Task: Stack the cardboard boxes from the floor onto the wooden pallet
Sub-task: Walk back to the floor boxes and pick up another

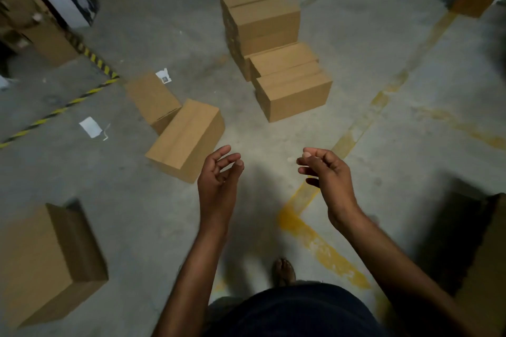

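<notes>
Bare left hand, right hand, forearms; dark blue garment.

Both bare forearms reach forward, well apart. The left hand is held palm inward with its fingers loosely curled, holding nothing. The right hand mirrors it, fingers also loosely curled and holding nothing.

A tilted box is leaning on a second box behind it, left of centre. A box stack is standing farther back, right of them. Another box is sitting nearest, far left.
</notes>
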`<state>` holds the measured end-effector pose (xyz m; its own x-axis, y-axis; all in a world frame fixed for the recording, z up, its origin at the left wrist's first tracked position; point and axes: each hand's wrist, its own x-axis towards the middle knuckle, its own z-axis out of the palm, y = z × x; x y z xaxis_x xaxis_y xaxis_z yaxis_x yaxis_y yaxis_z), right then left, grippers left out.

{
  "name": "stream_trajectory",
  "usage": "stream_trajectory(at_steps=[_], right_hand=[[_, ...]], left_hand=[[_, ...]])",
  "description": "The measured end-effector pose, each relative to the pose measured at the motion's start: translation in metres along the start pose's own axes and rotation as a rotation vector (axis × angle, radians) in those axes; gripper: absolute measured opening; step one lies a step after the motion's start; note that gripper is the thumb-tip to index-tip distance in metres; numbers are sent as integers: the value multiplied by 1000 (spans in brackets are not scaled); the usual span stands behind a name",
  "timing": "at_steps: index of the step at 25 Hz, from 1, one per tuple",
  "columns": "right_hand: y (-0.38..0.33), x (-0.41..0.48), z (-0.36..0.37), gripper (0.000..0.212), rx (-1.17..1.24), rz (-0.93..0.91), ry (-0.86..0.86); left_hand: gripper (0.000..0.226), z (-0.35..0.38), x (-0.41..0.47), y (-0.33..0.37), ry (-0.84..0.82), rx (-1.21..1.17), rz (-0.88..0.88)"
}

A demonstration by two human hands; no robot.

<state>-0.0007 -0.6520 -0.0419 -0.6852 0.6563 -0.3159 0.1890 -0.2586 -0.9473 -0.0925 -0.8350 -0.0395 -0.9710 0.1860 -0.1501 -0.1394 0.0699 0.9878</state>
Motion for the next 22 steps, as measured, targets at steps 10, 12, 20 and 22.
stream_trajectory(at_steps=[10, 12, 20, 22], right_hand=[[11, 64, 191, 15, -55, 58, -137], [20, 63, 242, 15, -50, 60, -125], [32, 65, 449, 15, -52, 58, -25], [32, 77, 483, 15, -63, 54, -14]], left_hand=[[32, -132, 131, -1, 171, -37, -72], [29, -179, 160, -4, 161, -8, -57], [24, -358, 292, 16, 79, -1, -55], [27, -383, 333, 17, 49, 32, -56]])
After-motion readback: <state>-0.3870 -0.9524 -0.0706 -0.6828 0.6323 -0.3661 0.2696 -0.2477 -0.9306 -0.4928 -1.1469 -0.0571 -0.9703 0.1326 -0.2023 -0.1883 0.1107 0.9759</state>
